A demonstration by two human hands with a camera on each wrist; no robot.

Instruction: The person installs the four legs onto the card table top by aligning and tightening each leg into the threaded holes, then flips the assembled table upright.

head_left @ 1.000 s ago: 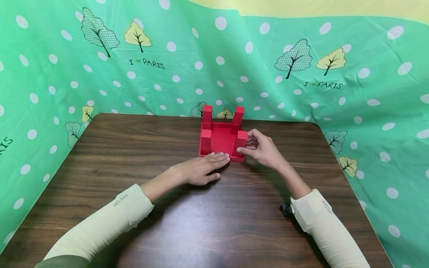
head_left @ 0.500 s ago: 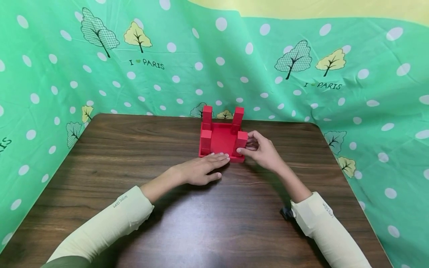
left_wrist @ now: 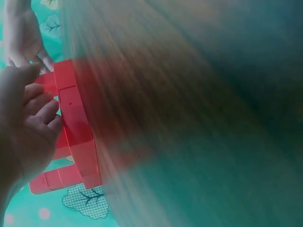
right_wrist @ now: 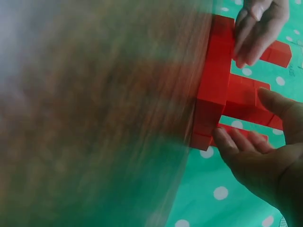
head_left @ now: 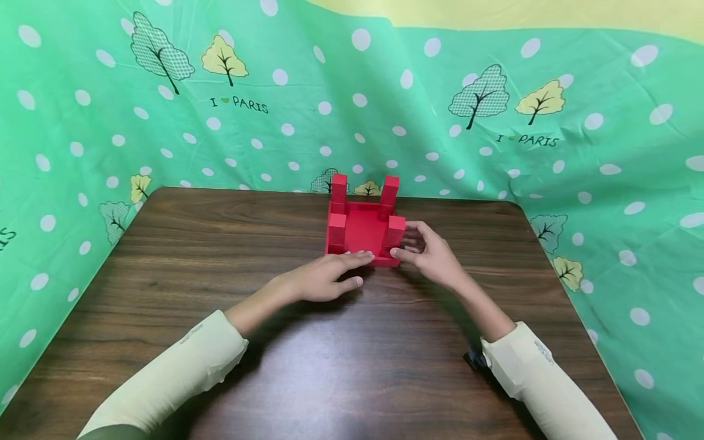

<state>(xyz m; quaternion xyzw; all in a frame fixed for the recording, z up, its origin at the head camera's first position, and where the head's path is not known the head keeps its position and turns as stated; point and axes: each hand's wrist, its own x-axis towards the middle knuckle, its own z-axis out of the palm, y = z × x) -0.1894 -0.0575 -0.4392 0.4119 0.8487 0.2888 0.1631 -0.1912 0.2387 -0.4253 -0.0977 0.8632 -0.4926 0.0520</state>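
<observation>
A red square tray-like base [head_left: 365, 227] with several upright red block legs lies on the table, legs pointing up, like a small toy table upside down. My left hand [head_left: 324, 278] lies palm down with fingers extended, fingertips right at the near rim. In the left wrist view its fingers [left_wrist: 40, 104] overlap the near side of the base. My right hand [head_left: 434, 253] is at the near right leg [head_left: 394, 230], thumb in front and fingers on its outer side, spread loosely apart. The right wrist view shows a wide gap between that thumb [right_wrist: 274, 101] and the fingers.
A brown wood-grain table [head_left: 341, 366] spreads beneath the arms. Behind it and at both sides hangs a green dotted curtain [head_left: 308, 79] with printed trees. The red piece stands near the table's back edge.
My right thumb and fingers have loosened from the near right leg, the thumb sliding slightly down. My left hand has shifted slightly left at the rim. The red piece has stayed in place.
</observation>
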